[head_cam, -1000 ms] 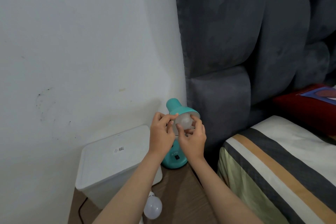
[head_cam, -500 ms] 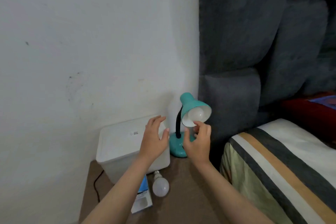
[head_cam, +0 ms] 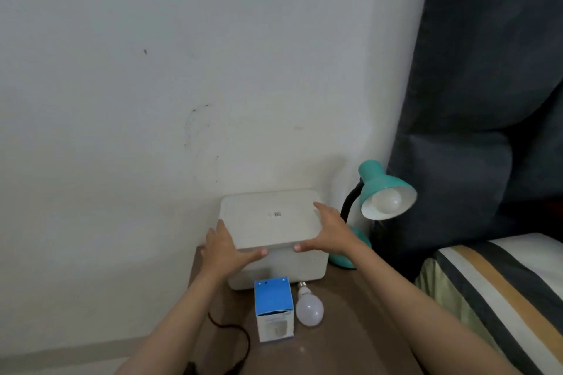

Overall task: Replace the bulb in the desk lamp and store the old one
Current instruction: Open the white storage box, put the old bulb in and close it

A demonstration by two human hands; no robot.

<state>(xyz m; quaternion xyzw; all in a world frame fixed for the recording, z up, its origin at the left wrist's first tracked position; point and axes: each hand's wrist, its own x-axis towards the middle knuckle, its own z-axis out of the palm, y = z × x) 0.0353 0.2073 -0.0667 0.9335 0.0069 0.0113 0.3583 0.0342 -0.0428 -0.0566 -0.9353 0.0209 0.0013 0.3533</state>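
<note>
Hands are gripping the lid (head_cam: 269,216) of the white storage box (head_cam: 278,268): the left hand (head_cam: 227,248) is clasping its front left corner, thumb under the front edge, and the right hand (head_cam: 330,233) is clasping the right side, thumb likewise at the front lip. The lid looks to be lifting at the front, and raising both sides evenly should be keeping it from jamming or dragging the box along the bench (head_cam: 335,344). Just in front of the box, a loose white bulb (head_cam: 309,309), probably the old one, is lying on its side beside a blue-and-white bulb carton (head_cam: 274,313). To the right, the teal desk lamp (head_cam: 380,189) is standing with a bulb (head_cam: 387,201) seated in its shade. Box contents are hidden, the lid's small label is unreadable, and the dark cord (head_cam: 231,332) is running out of view below.
</note>
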